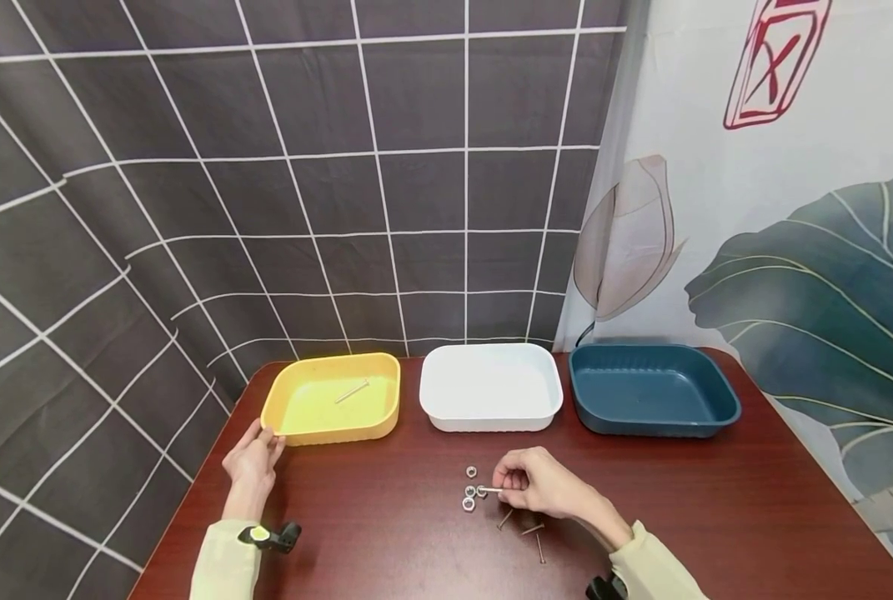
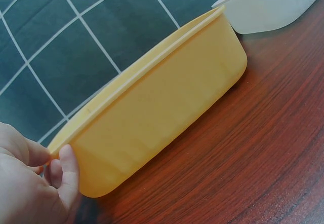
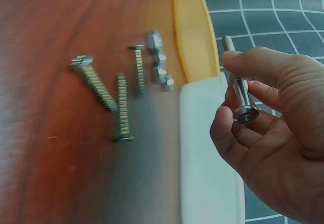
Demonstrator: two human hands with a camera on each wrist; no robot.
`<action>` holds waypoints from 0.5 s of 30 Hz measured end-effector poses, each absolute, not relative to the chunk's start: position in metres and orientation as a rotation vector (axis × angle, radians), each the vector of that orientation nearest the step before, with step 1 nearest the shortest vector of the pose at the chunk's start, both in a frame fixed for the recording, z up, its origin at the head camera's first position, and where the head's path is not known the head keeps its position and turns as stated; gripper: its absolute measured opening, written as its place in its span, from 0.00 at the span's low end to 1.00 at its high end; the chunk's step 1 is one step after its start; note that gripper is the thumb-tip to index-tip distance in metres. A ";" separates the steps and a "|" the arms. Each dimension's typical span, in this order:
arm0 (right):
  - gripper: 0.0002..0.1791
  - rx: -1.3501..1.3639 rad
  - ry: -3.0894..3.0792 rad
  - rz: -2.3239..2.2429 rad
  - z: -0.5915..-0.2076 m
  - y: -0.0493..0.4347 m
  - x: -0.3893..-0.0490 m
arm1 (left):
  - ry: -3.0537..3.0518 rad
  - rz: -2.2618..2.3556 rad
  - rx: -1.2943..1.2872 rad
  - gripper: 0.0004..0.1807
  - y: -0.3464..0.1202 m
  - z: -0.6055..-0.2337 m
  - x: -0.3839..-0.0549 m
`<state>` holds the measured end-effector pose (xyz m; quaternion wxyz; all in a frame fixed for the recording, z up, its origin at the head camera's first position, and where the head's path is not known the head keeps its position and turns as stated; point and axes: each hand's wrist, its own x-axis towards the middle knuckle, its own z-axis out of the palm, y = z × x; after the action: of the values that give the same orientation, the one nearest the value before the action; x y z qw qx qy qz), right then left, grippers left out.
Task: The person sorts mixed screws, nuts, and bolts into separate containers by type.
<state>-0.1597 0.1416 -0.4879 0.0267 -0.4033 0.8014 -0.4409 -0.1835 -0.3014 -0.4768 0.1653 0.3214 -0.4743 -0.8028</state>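
Five bolts, four nuts and three trays, with one bolt (image 3: pixel 242 95) pinched in my right hand (image 1: pixel 539 482).
The four nuts (image 1: pixel 469 504) bunch on the red-brown counter (image 1: pixel 386 517) just beside that hand, and three loose bolts (image 3: pixel 123 107) lie nearer me; my right hand sits between these and the white tray (image 1: pixel 491 422). A dark gridded cloth (image 1: pixel 303 208) hangs behind the trays, a pale printed curtain (image 1: pixel 686 92) to its right, and a black strap (image 1: pixel 269 537) circles my left wrist. The yellow tray (image 1: pixel 333 435) holds the fifth bolt (image 1: pixel 352 392), and my left hand (image 1: pixel 253 458) grips its rim at the near-left corner; the white tray is in the middle, the blue tray (image 1: pixel 649 428) rightmost.
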 end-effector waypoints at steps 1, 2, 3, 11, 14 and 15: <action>0.12 -1.249 2.475 -1.367 -0.485 0.140 -0.162 | -1.352 -2.284 0.917 0.30 -0.301 -0.477 -0.184; 0.12 -1.249 2.477 -1.369 -0.482 0.138 -0.164 | -1.354 -2.281 0.918 0.30 -0.302 -0.477 -0.184; 0.13 -1.250 2.479 -1.371 -0.479 0.137 -0.166 | -1.355 -2.278 0.920 0.30 -0.302 -0.476 -0.184; 0.10 -1.223 2.461 -1.406 -0.461 0.118 -0.179 | -1.353 -2.271 0.931 0.29 -0.303 -0.477 -0.184; 0.09 -1.209 2.457 -1.422 -0.459 0.108 -0.184 | -1.358 -2.272 0.936 0.29 -0.303 -0.477 -0.184; 0.09 -1.206 2.453 -1.425 -0.458 0.105 -0.185 | -1.360 -2.271 0.937 0.29 -0.303 -0.477 -0.183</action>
<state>-0.1854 0.1051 -0.4585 0.0293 -0.3911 0.7953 -0.4622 -0.1834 -0.3030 -0.4774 0.1660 0.3289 -0.4777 -0.7975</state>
